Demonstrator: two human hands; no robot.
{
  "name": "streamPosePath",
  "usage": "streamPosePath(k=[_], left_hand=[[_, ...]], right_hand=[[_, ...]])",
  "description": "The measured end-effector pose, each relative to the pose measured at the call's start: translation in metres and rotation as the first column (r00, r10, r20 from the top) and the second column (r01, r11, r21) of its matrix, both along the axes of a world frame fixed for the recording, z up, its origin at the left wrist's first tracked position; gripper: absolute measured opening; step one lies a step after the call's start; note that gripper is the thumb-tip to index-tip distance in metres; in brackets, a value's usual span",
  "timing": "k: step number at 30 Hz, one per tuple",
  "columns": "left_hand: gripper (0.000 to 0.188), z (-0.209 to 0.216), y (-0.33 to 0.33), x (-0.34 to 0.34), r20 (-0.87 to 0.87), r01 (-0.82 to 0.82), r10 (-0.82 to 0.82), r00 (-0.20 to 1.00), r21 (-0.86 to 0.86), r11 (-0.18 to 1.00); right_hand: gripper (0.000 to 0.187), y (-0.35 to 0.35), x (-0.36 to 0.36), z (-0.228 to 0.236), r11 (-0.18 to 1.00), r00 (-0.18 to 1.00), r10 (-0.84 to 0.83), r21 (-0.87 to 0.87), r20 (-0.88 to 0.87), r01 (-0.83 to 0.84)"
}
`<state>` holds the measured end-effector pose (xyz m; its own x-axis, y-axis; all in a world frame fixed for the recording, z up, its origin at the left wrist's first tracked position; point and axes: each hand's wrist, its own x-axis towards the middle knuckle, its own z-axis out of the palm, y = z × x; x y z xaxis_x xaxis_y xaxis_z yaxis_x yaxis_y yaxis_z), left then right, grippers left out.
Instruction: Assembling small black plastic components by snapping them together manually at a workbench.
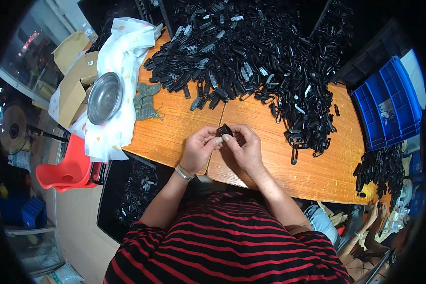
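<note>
Above the near edge of the wooden table point(175, 142), my left hand point(199, 147) and my right hand point(244, 147) meet around a small black plastic part point(224, 130). Thumbs and fingertips of both hands pinch it from either side, covering much of it. Its exact kind does not show. Beyond my hands spreads a big heap of small black plastic parts point(251, 57), some with greyish clear pieces among them. A tongue of the heap runs down the table to the right of my right hand.
A knitted grey-green glove point(146, 101) lies left of the heap. Beside it are a metal bowl point(104, 98), white plastic sheeting point(130, 52) and a cardboard box point(75, 90). A blue crate point(388, 106) stands at right, near another person's hand point(375, 215). A red chair point(68, 165) is at left.
</note>
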<state>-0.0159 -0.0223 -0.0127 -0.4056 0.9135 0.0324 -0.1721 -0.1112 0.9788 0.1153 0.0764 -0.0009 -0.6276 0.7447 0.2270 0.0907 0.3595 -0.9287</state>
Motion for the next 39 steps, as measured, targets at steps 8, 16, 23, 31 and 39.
streamPosePath(k=[8,16,23,31,39], left_hand=[[0.020,0.004,0.007,-0.006,0.331,0.074,-0.076,0.941,0.019,0.997],[0.022,0.021,0.008,0.000,0.232,-0.030,0.016,0.973,0.058,0.998],[0.025,0.023,0.006,0.003,0.097,-0.062,0.055,0.994,0.073,0.995],[0.029,0.008,0.002,0.015,-0.085,-0.108,0.114,0.990,0.065,0.992],[0.023,0.001,-0.002,0.025,0.035,-0.081,0.077,0.996,0.141,0.987]], right_hand=[[0.016,-0.001,0.001,0.014,0.978,0.995,0.034,-0.201,-0.097,-0.053],[0.018,-0.001,0.008,0.025,0.999,0.997,0.032,-0.042,-0.074,-0.035],[0.022,-0.001,0.007,0.021,0.997,0.998,0.013,0.076,-0.062,-0.009],[0.023,-0.004,0.007,0.019,0.924,1.000,-0.012,0.381,-0.025,0.021],[0.042,-0.020,0.005,0.007,0.932,0.989,-0.146,0.337,0.022,0.131]])
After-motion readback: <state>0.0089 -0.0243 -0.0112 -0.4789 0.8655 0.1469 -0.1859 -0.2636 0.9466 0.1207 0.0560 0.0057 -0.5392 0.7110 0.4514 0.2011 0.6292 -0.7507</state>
